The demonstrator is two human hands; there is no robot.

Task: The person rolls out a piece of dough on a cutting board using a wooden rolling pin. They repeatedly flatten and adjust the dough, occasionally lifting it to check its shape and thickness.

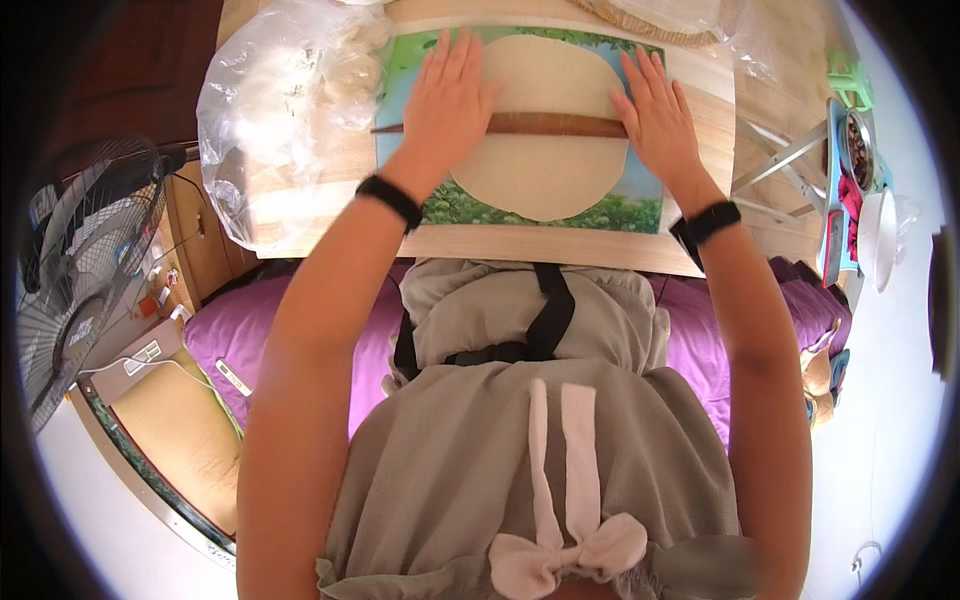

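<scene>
A thin, round sheet of rolled dough (540, 180) lies on a mat printed with green leaves and blue sky (634, 210). Across its middle runs a brown wooden rolling pin (555, 124) with a tapered left end. My left hand (450, 101) lies flat over the pin left of centre, slightly blurred, fingers stretched forward. Over the pin's right end rests my right hand (658, 112), palm down, with its thumb at the dough's right edge. Neither hand wraps its fingers around the pin. The right tip is hidden under that hand.
A clear plastic bag (262, 120) with pale lumps sits left on the wooden table (487, 244). A woven tray (652, 28) is at the far edge. Right, a small stand holds a metal bowl (857, 150) and a white basin (876, 240). An electric fan (90, 277) stands left.
</scene>
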